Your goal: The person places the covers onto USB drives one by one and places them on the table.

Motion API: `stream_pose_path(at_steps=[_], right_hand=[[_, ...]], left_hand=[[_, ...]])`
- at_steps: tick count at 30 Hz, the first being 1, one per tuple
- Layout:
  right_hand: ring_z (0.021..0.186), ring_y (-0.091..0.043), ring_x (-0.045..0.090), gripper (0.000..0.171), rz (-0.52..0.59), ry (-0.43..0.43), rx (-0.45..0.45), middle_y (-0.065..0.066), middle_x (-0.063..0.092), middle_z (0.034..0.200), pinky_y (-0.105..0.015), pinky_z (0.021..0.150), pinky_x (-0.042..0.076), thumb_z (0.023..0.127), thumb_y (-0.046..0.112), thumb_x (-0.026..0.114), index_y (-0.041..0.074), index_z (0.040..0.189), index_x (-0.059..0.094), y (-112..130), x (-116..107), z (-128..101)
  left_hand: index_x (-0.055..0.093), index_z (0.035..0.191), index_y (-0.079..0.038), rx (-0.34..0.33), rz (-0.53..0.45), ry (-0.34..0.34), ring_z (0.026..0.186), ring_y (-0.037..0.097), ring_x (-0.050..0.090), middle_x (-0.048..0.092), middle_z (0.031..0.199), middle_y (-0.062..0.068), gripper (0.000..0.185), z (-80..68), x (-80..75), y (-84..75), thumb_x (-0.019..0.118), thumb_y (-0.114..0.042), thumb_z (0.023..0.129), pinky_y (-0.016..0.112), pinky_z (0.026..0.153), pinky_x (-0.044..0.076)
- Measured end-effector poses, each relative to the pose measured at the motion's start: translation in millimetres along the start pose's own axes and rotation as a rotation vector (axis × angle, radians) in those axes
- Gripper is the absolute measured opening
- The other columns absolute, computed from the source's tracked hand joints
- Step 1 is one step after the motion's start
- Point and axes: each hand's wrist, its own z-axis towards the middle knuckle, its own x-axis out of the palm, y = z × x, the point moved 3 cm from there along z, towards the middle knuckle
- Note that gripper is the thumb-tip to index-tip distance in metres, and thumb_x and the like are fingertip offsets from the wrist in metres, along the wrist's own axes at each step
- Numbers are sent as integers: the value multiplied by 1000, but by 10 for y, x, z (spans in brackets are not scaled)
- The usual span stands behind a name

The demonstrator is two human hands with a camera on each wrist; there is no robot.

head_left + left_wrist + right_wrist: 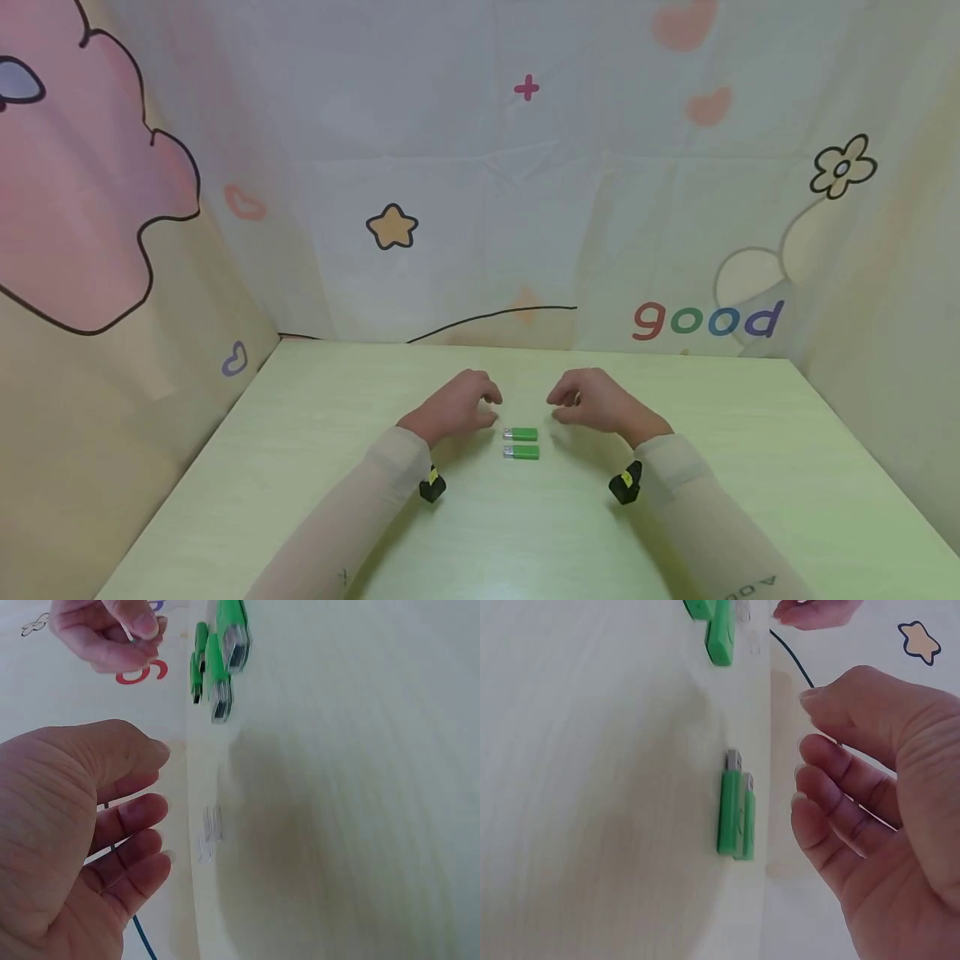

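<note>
**Both hands hover, two sticks between them**

While both hands hang just above the table (300, 467), nothing is held.

Head view: two green USB sticks lie side by side at table centre, far stick (521, 434) and near stick (521, 452), just apart, parallel. Long axes run left-right, metal plugs pointing to the person's left. Left hand (453, 408) sits just left of and slightly beyond them, right hand (592, 404) just right and slightly beyond. Both sets of fingers loosely curled, tips aimed inward toward the gap over the sticks. Neither touches a stick. Left fingertips look a shade closer to the plug ends; right is near the green bodies. Close call either way. Small black units sit at both wrists. Printed cloth walls surround the table.

Left wrist view: left hand (67, 847) fills the lower left, fingers (139, 814) relaxed, slightly bent, spread a bit, pinching nothing. Sticks (221, 675) lie ahead of the fingertips, clear gap between. Right hand (105, 634) beyond them, curled.

Right wrist view: right hand (885, 825) at right, fingers (832, 769) bent loosely, empty. Sticks (735, 814) lie just off the fingertips, not touching.

No containers in any view.
</note>
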Motion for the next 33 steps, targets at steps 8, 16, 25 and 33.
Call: stream_pose_path(at_steps=[8,16,25,33], right_hand=[[89,-18,63,18,-79,15,56,-3,72,99,-36,84,54,86,15,82,7,102,79,-102,-39,-20],[85,-15,60,21,-117,29,97,-2,70,97,-35,84,55,84,14,83,6,103,78,-159,13,-5],[84,-17,54,12,-136,56,141,-2,68,96,-34,81,51,88,11,80,8,100,77,-154,52,9],[83,-16,55,6,-170,80,133,1,71,93,-34,82,54,89,9,79,12,93,79,-144,66,22]], left_hand=[[74,117,-6,-57,85,14,107,24,54,67,112,8,26,28,-43,99,74,-15,92,39,100,50],[76,110,-5,-73,123,14,106,24,59,70,108,7,19,33,-23,149,72,-11,92,39,101,51],[79,100,-6,-44,141,23,89,16,62,74,97,4,12,72,23,160,70,-9,93,35,90,55],[80,96,-9,-44,158,20,85,12,61,75,94,1,8,76,69,200,72,-11,93,31,86,56]])
